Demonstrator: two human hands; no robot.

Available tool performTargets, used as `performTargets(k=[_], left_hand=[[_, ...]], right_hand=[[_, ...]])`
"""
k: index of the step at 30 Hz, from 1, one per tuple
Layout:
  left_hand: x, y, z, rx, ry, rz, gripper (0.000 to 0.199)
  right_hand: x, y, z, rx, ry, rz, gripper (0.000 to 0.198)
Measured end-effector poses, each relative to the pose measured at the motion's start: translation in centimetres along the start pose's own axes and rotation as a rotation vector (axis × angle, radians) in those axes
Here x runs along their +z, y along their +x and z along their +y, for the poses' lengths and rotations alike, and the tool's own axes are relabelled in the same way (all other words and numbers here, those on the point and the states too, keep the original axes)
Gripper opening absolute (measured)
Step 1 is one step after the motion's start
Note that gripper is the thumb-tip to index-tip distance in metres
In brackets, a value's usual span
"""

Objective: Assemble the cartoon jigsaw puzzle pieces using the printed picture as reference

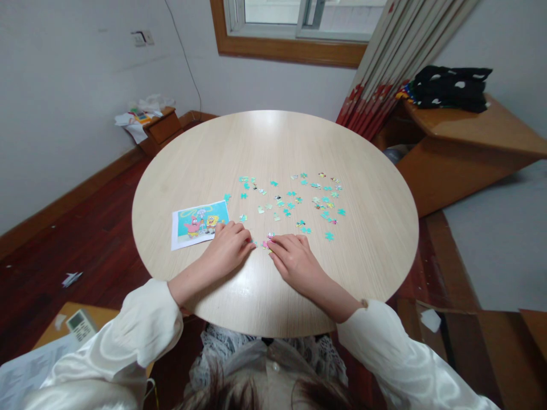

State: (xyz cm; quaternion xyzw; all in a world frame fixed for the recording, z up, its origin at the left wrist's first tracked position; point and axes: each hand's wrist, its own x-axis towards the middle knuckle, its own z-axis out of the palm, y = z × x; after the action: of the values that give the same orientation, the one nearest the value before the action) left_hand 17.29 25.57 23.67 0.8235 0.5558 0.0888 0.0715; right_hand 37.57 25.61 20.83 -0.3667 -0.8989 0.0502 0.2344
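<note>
My left hand rests at the near side of the table with its fingers curled together. A small teal puzzle piece peeks out at its fingertips. Opposite it, my right hand has its thumb and fingers closed on a pink puzzle piece, partly covered by them. Just above those fingertips shows a bit of pink face print. Beside my left hand lies the printed reference picture of cartoon figures, its right corner near my knuckles. Farther out, several loose puzzle pieces, mostly teal, are scattered flat.
The round pale wooden table has its near edge close to my body. A wooden cabinet with a black patterned cloth stands at the right. At the left are a small drawer unit and a remote control.
</note>
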Motion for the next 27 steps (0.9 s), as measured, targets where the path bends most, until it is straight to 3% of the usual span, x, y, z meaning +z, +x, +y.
performTargets(k=[8,20,27], left_hand=[[0.5,-0.1,-0.5,0.069,-0.083,-0.021,0.018],[0.6,-1.2,1.6,0.061,-0.138,-0.038,0.01],[1.6,-1.5,2.2,0.089,-0.143,0.021,0.012]], right_hand=[[-0.1,-0.1,0.1,0.0,0.001,-0.004,0.023],[0.2,-0.2,0.3,-0.002,0.017,-0.022,0.034],[0.1,-0.2,0.2,0.002,0.014,-0.037,0.034]])
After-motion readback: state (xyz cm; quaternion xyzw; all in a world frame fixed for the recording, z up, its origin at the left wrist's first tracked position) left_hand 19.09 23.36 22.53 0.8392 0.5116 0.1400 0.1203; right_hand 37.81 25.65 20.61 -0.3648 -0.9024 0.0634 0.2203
